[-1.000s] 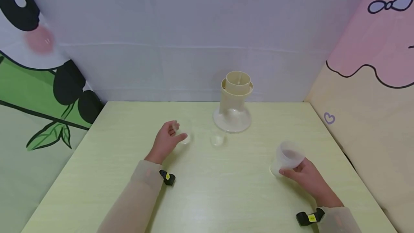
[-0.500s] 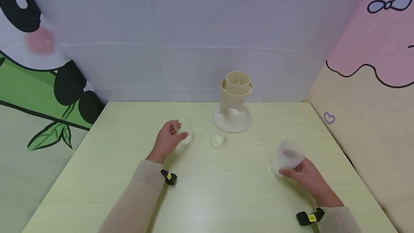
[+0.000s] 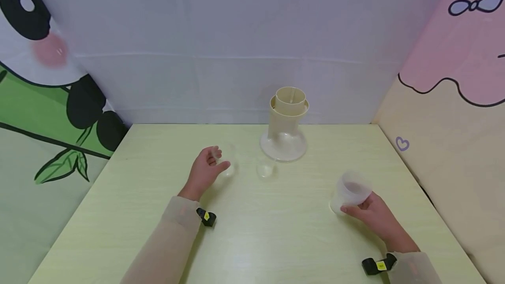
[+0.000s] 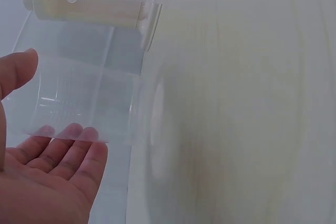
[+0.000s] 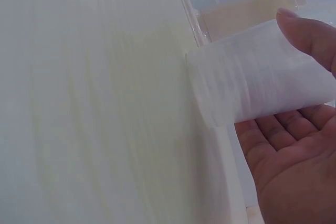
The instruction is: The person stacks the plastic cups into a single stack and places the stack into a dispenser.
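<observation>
A frosted white plastic cup (image 5: 262, 80) sits upright at about 3 o'clock from the middle of the wood-grain tabletop (image 3: 272, 227), clasped by the right hand (image 3: 371, 214), thumb opposite the fingers, likely to steady its thin wall without denting it. At 11 o'clock, the left hand (image 3: 202, 172) holds a clear plastic cup (image 4: 86, 95) loosely the same way. The 2 hands are well apart, which keeps the cups from knocking. Near the clear cup, at 3 o'clock, rests a smaller-looking clear vessel (image 3: 265, 169), in neither hand. Beyond it, at 1 o'clock, nested cream cylinders (image 3: 286, 111) stand with a clear round base (image 3: 283, 149), whose spread probably resists tipping. A white fabric backdrop (image 3: 236, 82) closes off 12 o'clock.
</observation>
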`<state>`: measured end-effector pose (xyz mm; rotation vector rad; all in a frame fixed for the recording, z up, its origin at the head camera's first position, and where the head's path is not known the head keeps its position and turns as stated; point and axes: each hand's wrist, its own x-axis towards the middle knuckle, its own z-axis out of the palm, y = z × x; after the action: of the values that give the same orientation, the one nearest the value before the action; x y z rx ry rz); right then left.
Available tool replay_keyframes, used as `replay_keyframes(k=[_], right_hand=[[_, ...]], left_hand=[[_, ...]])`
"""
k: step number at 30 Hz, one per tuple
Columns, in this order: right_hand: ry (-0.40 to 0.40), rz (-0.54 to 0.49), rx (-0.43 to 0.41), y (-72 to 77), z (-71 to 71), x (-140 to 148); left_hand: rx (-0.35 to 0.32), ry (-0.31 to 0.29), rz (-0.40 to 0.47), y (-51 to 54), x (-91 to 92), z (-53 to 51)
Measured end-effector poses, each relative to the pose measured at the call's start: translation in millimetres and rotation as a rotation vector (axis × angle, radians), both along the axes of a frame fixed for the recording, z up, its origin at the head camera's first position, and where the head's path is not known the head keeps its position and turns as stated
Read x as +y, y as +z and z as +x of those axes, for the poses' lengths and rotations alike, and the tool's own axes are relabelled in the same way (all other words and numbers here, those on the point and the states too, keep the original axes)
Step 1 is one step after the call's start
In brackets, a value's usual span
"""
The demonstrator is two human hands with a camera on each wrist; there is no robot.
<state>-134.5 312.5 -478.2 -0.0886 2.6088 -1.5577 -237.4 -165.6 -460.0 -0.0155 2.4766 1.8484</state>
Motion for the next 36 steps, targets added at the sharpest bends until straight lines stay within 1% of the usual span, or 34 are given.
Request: replay_keyframes(k=[5, 12, 16, 20, 23, 30, 36], right_hand=[[0.0, 0.008, -0.001, 1.0, 0.5, -1], [-0.001, 0.014, 0.002, 0.8, 2.1, -2], [0.008, 0.013, 0.012, 0.0, 3.1, -2], [0.022, -0.002, 0.044, -0.8, 2.2, -1], [0.033, -0.027, 0.063, -0.4, 0.7, 0], [0.028, -0.049, 0.055, 2.3, 1.8, -2], [0.034, -0.054, 0.067, 1.7, 3.0, -2]], left_hand=[[0.034, -0.001, -0.029, 7.9, 0.7, 2.3], [0.083, -0.03, -0.025, 21.3, 3.0, 7.2], [0.116, -0.047, -0.014, 31.5, 6.4, 9.8], [0.153, -0.068, -0.002, 44.4, 13.3, 12.9], [0.175, -0.091, 0.003, 54.5, 22.1, 16.1], [0.212, -0.146, -0.003, 77.6, 52.1, 26.3], [0.266, -0.217, 0.0, 96.7, 78.9, 36.8]])
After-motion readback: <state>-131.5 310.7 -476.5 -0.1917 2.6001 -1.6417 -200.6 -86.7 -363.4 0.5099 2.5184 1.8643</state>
